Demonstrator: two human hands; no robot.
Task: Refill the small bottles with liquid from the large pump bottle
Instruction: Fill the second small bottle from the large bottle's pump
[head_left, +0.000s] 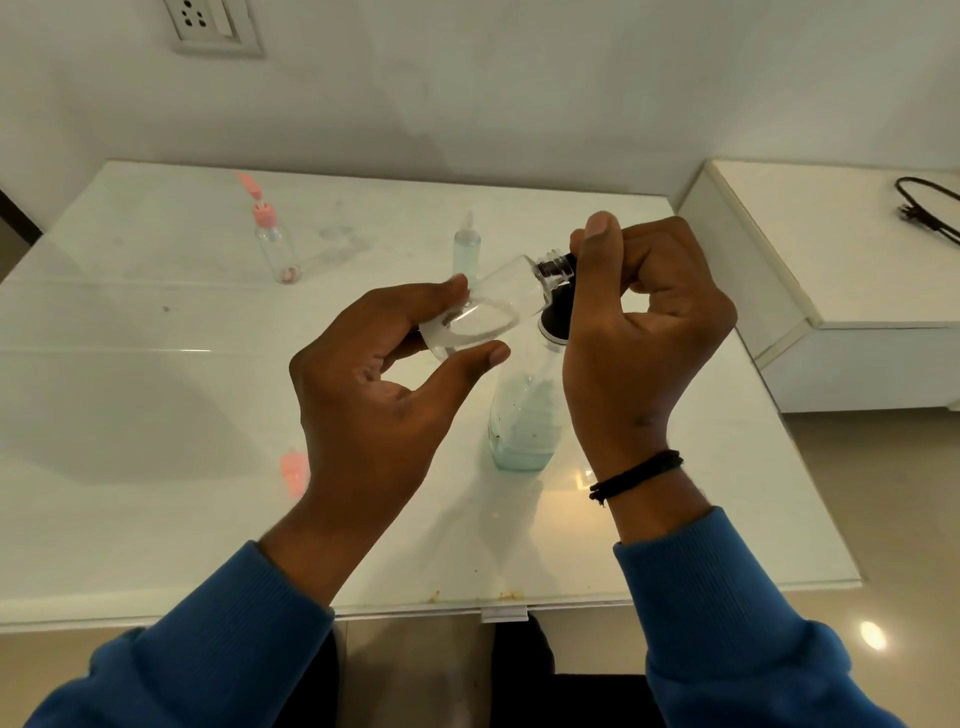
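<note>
place: home room | cues: white glass-topped table (156, 322), wall socket (208, 23), tiled floor (857, 467)

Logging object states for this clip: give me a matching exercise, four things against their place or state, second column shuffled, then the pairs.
Things:
1. small clear bottle
2. large pump bottle
3. pink-capped bottle
4. loose pink cap

Places or states:
A. stands far left on the table, flip lid open
B. held tilted in the left hand, neck at the right hand
C. lies on the table, near the left wrist
D. stands under the right hand, pale blue liquid at the bottom

Pairs: 1-B, 2-D, 3-A, 4-C
</note>
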